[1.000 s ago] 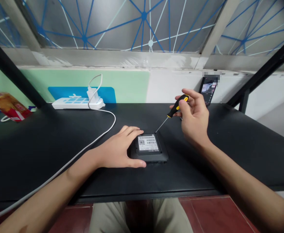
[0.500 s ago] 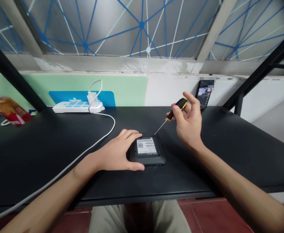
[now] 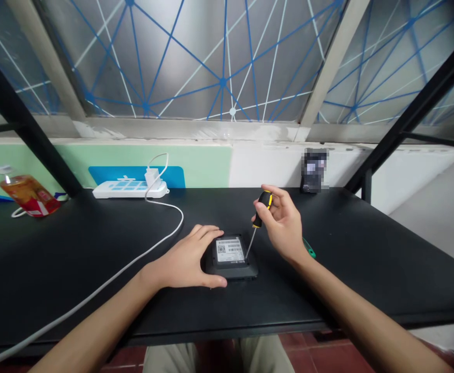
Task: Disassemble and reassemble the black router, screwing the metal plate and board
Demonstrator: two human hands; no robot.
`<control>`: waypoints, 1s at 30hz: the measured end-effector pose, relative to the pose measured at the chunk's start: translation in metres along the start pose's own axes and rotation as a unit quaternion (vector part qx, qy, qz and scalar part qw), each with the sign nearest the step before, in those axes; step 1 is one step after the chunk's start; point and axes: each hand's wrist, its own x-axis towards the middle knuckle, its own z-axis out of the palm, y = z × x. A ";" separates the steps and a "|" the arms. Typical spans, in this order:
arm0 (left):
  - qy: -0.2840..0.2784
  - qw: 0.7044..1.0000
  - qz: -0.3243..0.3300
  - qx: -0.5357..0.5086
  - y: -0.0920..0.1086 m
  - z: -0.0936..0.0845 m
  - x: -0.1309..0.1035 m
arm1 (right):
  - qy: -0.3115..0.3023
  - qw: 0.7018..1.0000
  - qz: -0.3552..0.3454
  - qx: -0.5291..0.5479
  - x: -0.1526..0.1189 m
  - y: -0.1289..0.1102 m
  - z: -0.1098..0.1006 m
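Desk (image 3: 75,243), black and smooth, stretches right across the scene, and there's the black device (image 3: 232,266) flat on it, near the middle, white label (image 3: 229,249) facing up! The left hand (image 3: 184,261) is clamped around its left side, fingers on the far edge, thumb along the near one. Over on the right, the right hand (image 3: 283,228) has its fingers closed on a black-and-yellow screwdriver (image 3: 263,206), the shaft slanting down to the device's near right part, tip beside the label. Something green (image 3: 309,248) peeks out by the right wrist, mostly hidden, hard to name.

Look to the far side: a white power strip (image 3: 129,190) against the wall, a charger (image 3: 152,177) plugged in, its white cable (image 3: 182,216) curling over the desk to the near left. Far left, a bottle (image 3: 32,194) of amber drink, tilted in view; far right, a phone (image 3: 311,181) propped on the white wall (image 3: 265,166), part of it pixelated. Green panel (image 3: 209,166) to the left of that white, frosted window (image 3: 195,46) above, criss-crossed with blue and pale lines! Black metal bars slope at both sides, and red floor tiles (image 3: 318,357) show below the near edge.
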 end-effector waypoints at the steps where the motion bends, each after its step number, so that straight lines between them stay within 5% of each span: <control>1: -0.002 1.000 -0.001 0.002 0.000 0.000 0.000 | -0.006 1.000 0.002 0.001 0.000 0.000 0.000; 30: 0.009 1.000 0.007 -0.009 -0.003 0.001 0.000 | -0.036 0.999 -0.036 0.005 -0.009 -0.004 -0.003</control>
